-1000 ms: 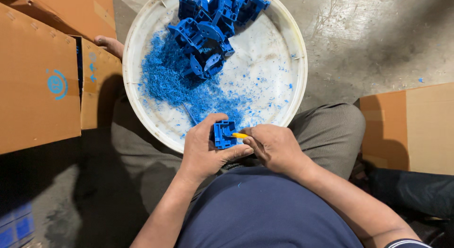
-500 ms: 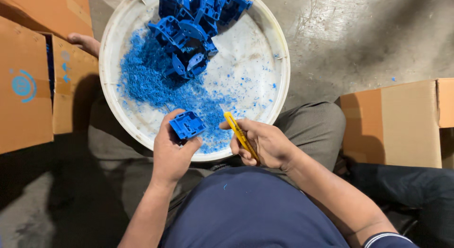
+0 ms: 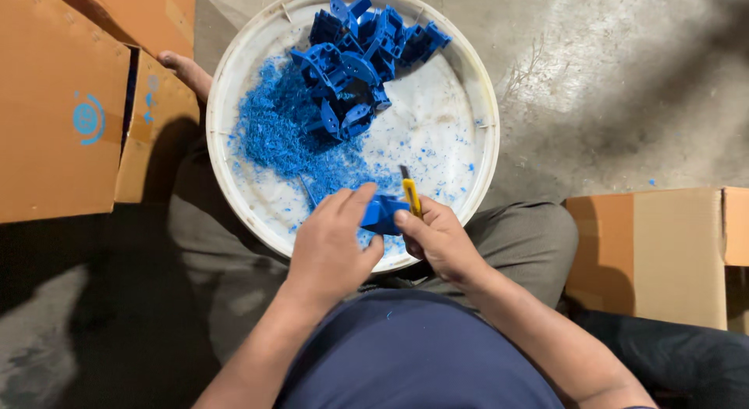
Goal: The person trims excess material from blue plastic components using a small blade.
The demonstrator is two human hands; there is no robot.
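L hand [image 3: 334,241] grips blue plastic part [image 3: 384,214] over white tub [image 3: 485,136] so shavings drop in; R hand [image 3: 438,239] clenches yellow knife [image 3: 410,195] w/ blade at part's edge

A grey concrete floor [image 3: 624,89] carries everything. A round white basin [image 3: 484,104] rests on it and partly on the seated person's legs, holding blue plastic parts [image 3: 359,50] and blue shavings [image 3: 273,140]. Cardboard boxes stand at the floor's left edge [image 3: 62,120] and right edge [image 3: 655,253].
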